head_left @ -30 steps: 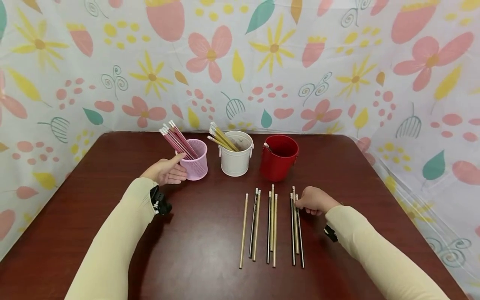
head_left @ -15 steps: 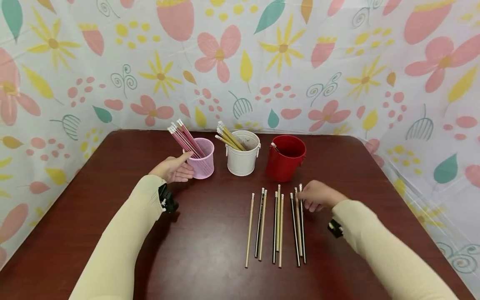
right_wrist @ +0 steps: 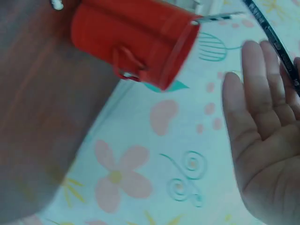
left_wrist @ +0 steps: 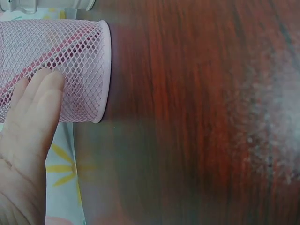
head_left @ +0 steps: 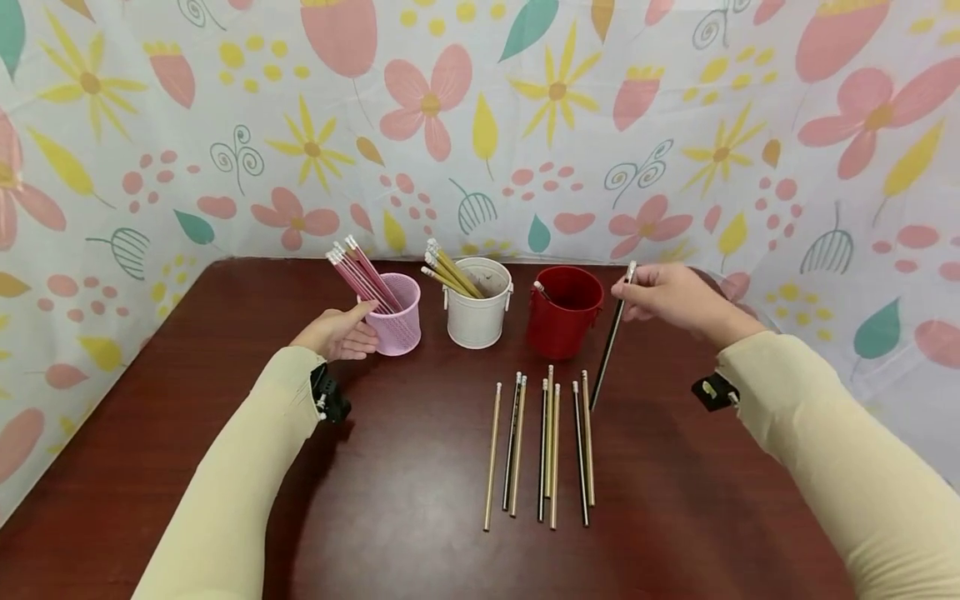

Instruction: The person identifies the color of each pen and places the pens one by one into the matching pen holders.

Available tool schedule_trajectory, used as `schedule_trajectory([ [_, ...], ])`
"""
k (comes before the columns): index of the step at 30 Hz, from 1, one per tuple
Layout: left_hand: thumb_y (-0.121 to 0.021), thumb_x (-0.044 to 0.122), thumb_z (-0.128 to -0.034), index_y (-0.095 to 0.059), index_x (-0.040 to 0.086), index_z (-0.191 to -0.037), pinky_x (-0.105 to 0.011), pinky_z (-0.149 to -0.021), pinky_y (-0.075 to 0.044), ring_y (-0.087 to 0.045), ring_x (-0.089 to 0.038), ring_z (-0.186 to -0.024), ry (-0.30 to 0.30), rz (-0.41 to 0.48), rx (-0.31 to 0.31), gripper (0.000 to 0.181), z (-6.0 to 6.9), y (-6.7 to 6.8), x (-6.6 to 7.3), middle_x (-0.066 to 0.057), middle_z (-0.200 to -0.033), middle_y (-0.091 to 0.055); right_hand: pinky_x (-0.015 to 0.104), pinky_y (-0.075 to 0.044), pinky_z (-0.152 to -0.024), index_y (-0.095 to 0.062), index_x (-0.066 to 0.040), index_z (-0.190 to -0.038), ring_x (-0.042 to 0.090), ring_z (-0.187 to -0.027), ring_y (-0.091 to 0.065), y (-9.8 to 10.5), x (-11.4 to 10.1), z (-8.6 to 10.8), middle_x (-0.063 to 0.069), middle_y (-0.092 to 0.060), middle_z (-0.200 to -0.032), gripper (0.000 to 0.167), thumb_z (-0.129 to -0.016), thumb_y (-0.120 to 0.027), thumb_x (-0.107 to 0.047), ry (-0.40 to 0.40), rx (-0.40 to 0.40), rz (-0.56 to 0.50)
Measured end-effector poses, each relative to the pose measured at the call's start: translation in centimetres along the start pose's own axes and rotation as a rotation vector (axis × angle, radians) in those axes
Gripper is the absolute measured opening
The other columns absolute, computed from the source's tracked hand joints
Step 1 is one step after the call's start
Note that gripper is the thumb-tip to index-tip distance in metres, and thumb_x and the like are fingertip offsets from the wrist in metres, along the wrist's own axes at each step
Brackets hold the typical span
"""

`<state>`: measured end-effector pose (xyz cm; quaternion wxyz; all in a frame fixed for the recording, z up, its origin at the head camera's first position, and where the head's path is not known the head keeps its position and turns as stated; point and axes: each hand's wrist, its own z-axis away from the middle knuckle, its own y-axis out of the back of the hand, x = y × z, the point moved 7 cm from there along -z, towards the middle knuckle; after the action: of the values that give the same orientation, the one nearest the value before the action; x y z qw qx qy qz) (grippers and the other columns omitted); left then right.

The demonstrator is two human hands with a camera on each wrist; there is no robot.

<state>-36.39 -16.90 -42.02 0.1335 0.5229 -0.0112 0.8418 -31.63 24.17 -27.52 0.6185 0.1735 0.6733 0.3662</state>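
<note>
In the head view my right hand [head_left: 663, 298] pinches a black pencil [head_left: 611, 337] near its white eraser end, the pencil hanging steeply just right of the red bucket [head_left: 564, 323]. The right wrist view shows that pencil [right_wrist: 272, 37] at the fingers, beside the red bucket [right_wrist: 136, 37]. One dark pencil [head_left: 542, 290] leans inside the bucket. My left hand [head_left: 343, 332] rests against the pink mesh cup [head_left: 396, 332], thumb at its rim and fingers extended along its side; several pink pencils [head_left: 363, 277] stand in it. The left wrist view shows fingers touching the mesh [left_wrist: 84, 70].
A white bucket [head_left: 476, 321] with several yellow pencils [head_left: 452, 273] stands between the pink cup and the red bucket. Several black and gold pencils [head_left: 555, 458] lie in groups on the brown table [head_left: 405, 500]. A floral cloth [head_left: 480, 125] hangs behind.
My right hand has lifted a black pencil from the rightmost group and moved up and right, beside the red bucket. Two pencils remain in that group. My left hand stays at the pink cup.
</note>
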Motion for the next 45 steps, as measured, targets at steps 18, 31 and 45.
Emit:
schedule_trajectory([
  [18,-0.047,0.049,-0.0959,-0.053,-0.011,-0.111,-0.027,-0.072,-0.055,-0.064,-0.014,-0.070,0.038,0.008,0.045,0.062,-0.9,-0.8,0.1,-0.006,-0.077,-0.063,0.017,-0.038,-0.061,-0.058,-0.003,-0.063,-0.002,-0.087,-0.056,6.2,-9.1,-1.0,-0.018,-0.068,-0.084,0.032,-0.087,-0.071,-0.020,0.209,0.377,0.078],
  [31,-0.047,0.050,-0.0956,-0.054,-0.007,-0.101,-0.027,-0.070,-0.056,-0.064,-0.013,-0.065,0.027,0.064,0.072,0.058,-0.9,-0.1,-0.7,-0.004,-0.071,-0.064,0.026,-0.043,-0.061,-0.074,0.000,-0.084,0.029,-0.086,-0.064,-1.3,-4.2,-4.9,0.017,-0.071,-0.094,0.015,-0.089,-0.066,-0.012,0.178,0.233,0.302],
  [45,-0.037,0.049,-0.0994,-0.042,-0.016,-0.130,-0.034,-0.091,-0.051,-0.066,-0.018,-0.084,0.039,-0.016,-0.136,0.072,-0.4,-0.3,0.0,-0.010,-0.091,-0.066,0.045,-0.051,-0.086,-0.069,0.003,-0.113,0.034,-0.098,-0.064,-6.7,-1.1,-6.5,0.018,-0.069,-0.102,0.027,-0.091,-0.063,-0.011,0.167,0.114,0.423],
])
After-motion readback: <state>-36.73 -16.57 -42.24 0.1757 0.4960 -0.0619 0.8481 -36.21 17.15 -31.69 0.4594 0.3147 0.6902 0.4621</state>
